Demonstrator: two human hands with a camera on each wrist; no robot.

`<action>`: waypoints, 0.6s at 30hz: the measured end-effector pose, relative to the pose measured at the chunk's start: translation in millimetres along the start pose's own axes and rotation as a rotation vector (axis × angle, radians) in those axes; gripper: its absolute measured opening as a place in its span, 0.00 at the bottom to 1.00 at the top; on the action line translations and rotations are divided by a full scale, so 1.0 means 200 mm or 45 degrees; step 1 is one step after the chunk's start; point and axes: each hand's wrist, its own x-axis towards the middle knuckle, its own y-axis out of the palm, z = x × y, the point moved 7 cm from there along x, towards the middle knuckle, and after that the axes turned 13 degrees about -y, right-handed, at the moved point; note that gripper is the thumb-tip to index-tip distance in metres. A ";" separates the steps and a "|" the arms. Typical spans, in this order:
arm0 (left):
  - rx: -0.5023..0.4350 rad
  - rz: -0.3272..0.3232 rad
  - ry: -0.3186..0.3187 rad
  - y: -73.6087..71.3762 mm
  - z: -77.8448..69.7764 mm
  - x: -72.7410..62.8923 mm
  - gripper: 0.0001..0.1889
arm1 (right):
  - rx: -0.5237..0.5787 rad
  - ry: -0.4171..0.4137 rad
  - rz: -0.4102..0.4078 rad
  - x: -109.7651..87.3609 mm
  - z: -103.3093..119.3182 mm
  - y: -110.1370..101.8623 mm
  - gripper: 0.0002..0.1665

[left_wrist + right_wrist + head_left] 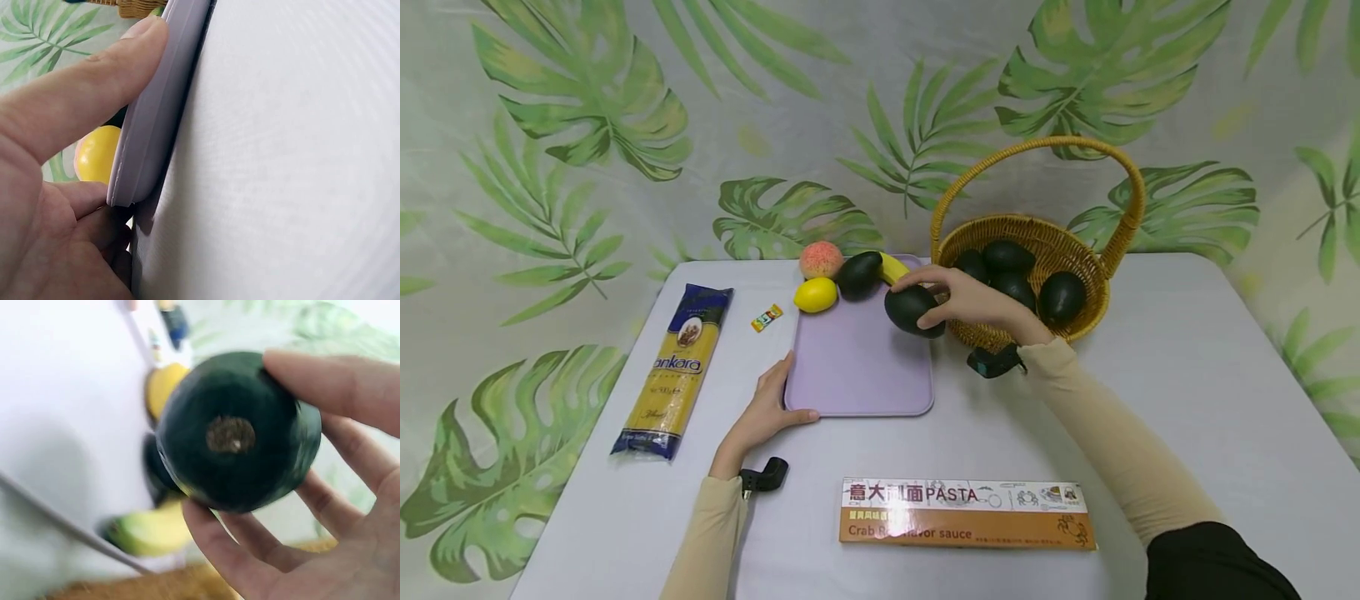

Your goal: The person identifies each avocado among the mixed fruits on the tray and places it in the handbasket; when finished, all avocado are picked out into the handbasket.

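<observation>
In the head view my right hand point(973, 298) grips a dark green avocado point(907, 310) above the right side of a lilac tray point(861, 371). The right wrist view shows the brown stem scar on this avocado point(231, 434), with thumb and fingers spread around its sides. My left hand point(766, 410) holds the tray's near left corner, its thumb along the front edge. On the tray's far part lie a peach point(821, 260), a lemon point(816, 295), another avocado point(860, 275) and a partly hidden banana point(892, 269). More avocados point(1062, 297) sit in a wicker basket point(1051, 237).
The basket's tall handle point(1037, 143) arches up behind my right hand. A bag of pasta point(676, 371) lies at the left, with a small wrapped packet point(767, 317) between it and the tray. Nearer me is a long pasta box point(966, 514).
</observation>
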 end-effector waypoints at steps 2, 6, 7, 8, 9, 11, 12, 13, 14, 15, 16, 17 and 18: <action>0.004 0.002 -0.002 0.00 0.00 0.00 0.58 | 0.027 0.018 -0.030 -0.06 0.01 -0.07 0.32; 0.001 0.002 0.000 0.00 0.00 0.00 0.58 | 0.050 0.071 -0.125 -0.17 -0.01 -0.21 0.33; 0.000 0.002 0.000 0.00 0.00 0.00 0.58 | 0.055 0.086 -0.152 -0.20 -0.02 -0.24 0.33; -0.001 0.002 0.001 0.00 0.00 0.00 0.58 | 0.058 0.104 -0.181 -0.23 -0.03 -0.27 0.33; 0.000 0.002 0.002 0.00 0.00 0.00 0.58 | 0.051 0.116 -0.209 -0.26 -0.05 -0.30 0.33; 0.004 0.003 0.002 0.00 0.00 0.00 0.58 | 0.030 0.140 -0.264 -0.30 -0.08 -0.35 0.33; 0.006 0.003 0.002 0.00 0.00 0.00 0.58 | 0.021 0.145 -0.289 -0.33 -0.09 -0.38 0.33; 0.008 0.002 0.002 0.00 0.00 0.00 0.58 | 0.012 0.148 -0.312 -0.34 -0.11 -0.40 0.33; 0.009 0.003 0.002 0.00 0.00 0.00 0.58 | 0.007 0.150 -0.334 -0.36 -0.12 -0.41 0.33; 0.009 0.002 0.002 0.00 0.00 0.00 0.58 | 0.003 0.149 -0.352 -0.38 -0.13 -0.43 0.33; 0.010 0.001 0.000 0.00 0.00 0.00 0.58 | 0.006 0.152 -0.367 -0.39 -0.15 -0.44 0.33; 0.010 0.001 -0.001 0.00 0.00 0.00 0.58 | 0.008 0.151 -0.377 -0.40 -0.15 -0.45 0.33; 0.010 0.001 -0.001 0.00 0.00 0.00 0.58 | 0.007 0.148 -0.385 -0.41 -0.16 -0.45 0.33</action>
